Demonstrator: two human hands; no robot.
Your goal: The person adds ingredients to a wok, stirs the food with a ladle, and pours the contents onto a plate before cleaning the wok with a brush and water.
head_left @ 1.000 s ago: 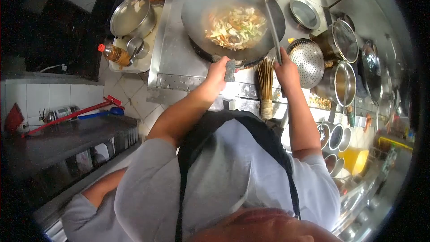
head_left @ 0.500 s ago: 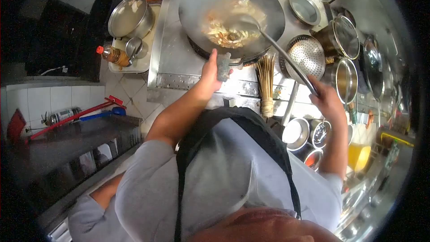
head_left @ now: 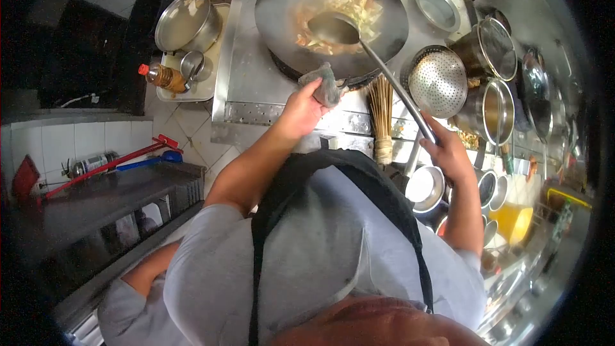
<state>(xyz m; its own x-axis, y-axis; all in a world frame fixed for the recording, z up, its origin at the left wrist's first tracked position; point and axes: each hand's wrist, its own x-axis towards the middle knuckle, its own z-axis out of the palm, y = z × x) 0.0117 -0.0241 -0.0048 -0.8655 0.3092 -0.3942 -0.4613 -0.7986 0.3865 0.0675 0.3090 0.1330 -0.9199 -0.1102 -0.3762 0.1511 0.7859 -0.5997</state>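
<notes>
A large dark wok (head_left: 275, 32) sits on the stove with steaming chopped food (head_left: 359, 3) in it. My left hand (head_left: 304, 112) is closed on a grey cloth (head_left: 328, 86) at the wok's near edge; the cloth covers the spot where it meets the wok. My right hand (head_left: 448, 150) grips the long handle of a metal ladle (head_left: 334, 28), whose bowl is over the food inside the wok.
Right of the wok are a perforated strainer (head_left: 438, 82), a bamboo brush (head_left: 382, 122) and metal pots (head_left: 496, 112). At left, a tray (head_left: 220, 38) holds a pot (head_left: 186, 22) and a bottle (head_left: 165, 78). Another person's arm (head_left: 150, 269) shows at lower left.
The ladle's bowl has shifted left and its underside shows more. My right hand has moved down and left. The cloth and my left hand have turned slightly, and the food has shifted.
</notes>
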